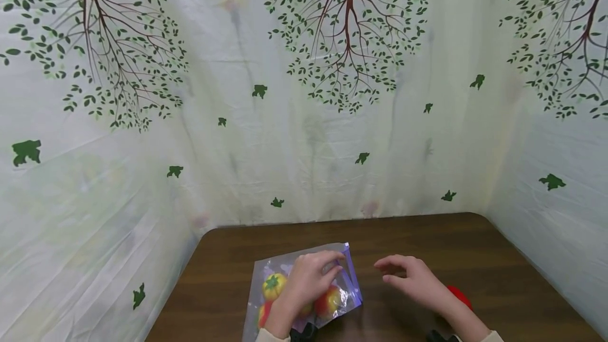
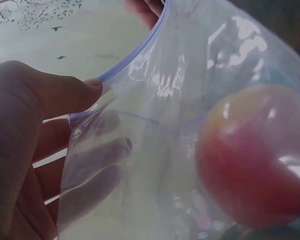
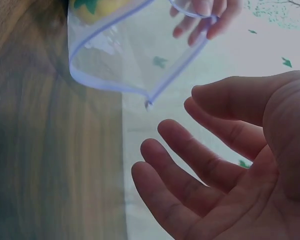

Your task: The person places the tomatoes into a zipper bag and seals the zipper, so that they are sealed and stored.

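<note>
A clear plastic zip bag (image 1: pixel 258 273) with a purple zip rim (image 2: pixel 140 47) lies on the table, its mouth toward the right. My left hand (image 1: pixel 309 278) pinches the rim, thumb on one side and fingers seen through the film. Inside are a yellow bell pepper (image 1: pixel 274 286) with a green top and a round red-and-yellow fruit (image 1: pixel 329 301), large in the left wrist view (image 2: pixel 255 155). To the right of the mouth hovers my right hand (image 1: pixel 415 278), fingers loosely bent and holding nothing. In the right wrist view the bag's mouth gapes.
A red object (image 1: pixel 459 296) sits on the brown table (image 1: pixel 427 236), partly hidden by my right forearm. Another red thing (image 1: pixel 263 313) shows low in the bag by my left wrist. Cloth walls (image 1: pixel 309 173) printed with trees and leaves enclose the table's back and sides.
</note>
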A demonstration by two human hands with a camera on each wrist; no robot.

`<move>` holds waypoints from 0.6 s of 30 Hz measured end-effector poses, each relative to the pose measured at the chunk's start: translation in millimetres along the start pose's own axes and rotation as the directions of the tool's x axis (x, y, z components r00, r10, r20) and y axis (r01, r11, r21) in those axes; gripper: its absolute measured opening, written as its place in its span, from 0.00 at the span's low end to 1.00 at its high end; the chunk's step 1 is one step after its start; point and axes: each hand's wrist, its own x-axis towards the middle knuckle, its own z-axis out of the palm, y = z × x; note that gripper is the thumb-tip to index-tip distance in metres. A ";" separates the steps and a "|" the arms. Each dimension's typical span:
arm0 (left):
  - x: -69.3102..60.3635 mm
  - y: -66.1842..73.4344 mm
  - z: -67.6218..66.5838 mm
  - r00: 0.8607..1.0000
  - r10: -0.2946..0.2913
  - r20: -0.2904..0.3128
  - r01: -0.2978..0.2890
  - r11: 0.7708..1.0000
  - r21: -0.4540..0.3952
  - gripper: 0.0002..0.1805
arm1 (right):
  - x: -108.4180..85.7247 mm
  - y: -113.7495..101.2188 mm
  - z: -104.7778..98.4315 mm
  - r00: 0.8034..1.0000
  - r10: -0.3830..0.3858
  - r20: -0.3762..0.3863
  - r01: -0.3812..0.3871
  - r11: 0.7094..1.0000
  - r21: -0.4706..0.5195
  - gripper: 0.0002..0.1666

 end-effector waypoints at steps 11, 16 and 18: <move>0.3 0.0 0.2 0.999 -0.030 0.018 0.030 1.000 -0.006 0.11 | -24.2 4.2 -27.8 0.988 0.097 -0.119 -0.102 0.994 -0.037 0.17; 0.3 0.6 -0.1 0.999 -0.039 0.026 0.039 0.999 -0.015 0.12 | -35.5 10.8 -35.9 0.982 0.106 -0.154 -0.121 0.988 -0.096 0.18; 0.2 0.4 0.5 0.999 -0.036 0.026 0.036 0.999 -0.016 0.12 | -39.8 11.7 -38.8 0.978 0.117 -0.173 -0.137 0.985 -0.107 0.19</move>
